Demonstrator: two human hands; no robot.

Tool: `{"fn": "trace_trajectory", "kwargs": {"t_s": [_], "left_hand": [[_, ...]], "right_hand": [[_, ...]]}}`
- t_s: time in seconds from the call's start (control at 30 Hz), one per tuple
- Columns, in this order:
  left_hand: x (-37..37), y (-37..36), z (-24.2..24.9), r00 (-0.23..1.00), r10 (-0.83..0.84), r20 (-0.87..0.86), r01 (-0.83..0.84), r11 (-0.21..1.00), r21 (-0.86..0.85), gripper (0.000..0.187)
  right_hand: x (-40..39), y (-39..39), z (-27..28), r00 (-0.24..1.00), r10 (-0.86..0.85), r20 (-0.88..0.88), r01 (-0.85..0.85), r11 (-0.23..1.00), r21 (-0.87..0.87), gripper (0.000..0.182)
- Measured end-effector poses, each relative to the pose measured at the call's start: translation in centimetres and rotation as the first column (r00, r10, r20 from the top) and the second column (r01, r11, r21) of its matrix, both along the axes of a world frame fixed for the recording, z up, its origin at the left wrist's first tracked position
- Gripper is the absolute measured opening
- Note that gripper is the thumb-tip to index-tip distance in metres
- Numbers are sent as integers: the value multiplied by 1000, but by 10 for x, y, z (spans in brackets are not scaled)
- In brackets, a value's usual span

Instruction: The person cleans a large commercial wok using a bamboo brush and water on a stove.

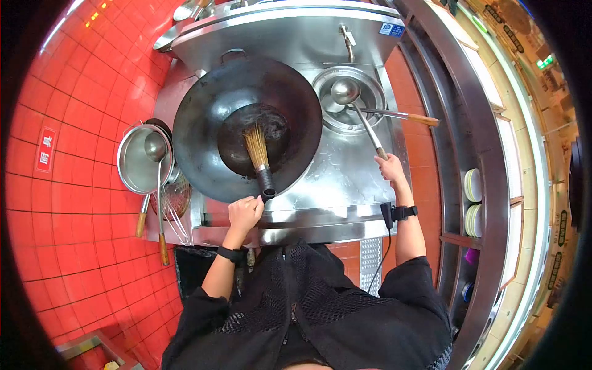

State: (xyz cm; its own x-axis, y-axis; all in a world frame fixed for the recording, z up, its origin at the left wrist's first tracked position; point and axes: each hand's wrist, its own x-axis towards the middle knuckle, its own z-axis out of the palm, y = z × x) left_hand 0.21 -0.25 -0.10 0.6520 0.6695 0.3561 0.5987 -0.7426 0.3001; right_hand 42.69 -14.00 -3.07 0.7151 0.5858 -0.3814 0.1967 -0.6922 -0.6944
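Note:
A large dark wok (pixel 194 135) stands on the steel stove top, with a bamboo brush (pixel 256 148) lying in it, bristles toward the middle and dark handle toward me. My left hand (pixel 245 213) is closed at the wok's near rim, right beside the end of the brush handle; its fingers hide the part of the rim they grip. My right hand (pixel 390 169) is closed around the handle of a ladle (pixel 370 131). The ladle's bowl is over a round steel basin (pixel 320 82) at the back right. Another wooden-handled tool (pixel 414 117) lies across that basin's rim.
At the left, a steel pot (pixel 126 161) has a second ladle (pixel 155 147) in it, beside a wire strainer (pixel 176 200). A faucet (pixel 348 42) is on the back panel (pixel 265 40). Stacked plates (pixel 473 220) stand on the right-hand shelves. Red tiles (pixel 74 216) cover the left wall.

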Motion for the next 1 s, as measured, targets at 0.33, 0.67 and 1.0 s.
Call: {"fn": "trace_trajectory", "kwargs": {"t_s": [0.33,0.67,1.0], "left_hand": [[2,-2,2,1000,22,19,-22,1000,18,31],[3,-2,4,997,14,73,-15,1000,15,32],[-2,0,-1,991,-29,133,29,1000,3,35]], "right_hand": [[3,27,-39,941,131,313,-80,982,-172,45],[13,11,40,544,-53,-837,193,979,64,23],[-24,-29,101,639,-100,-763,218,974,55,23]]}}
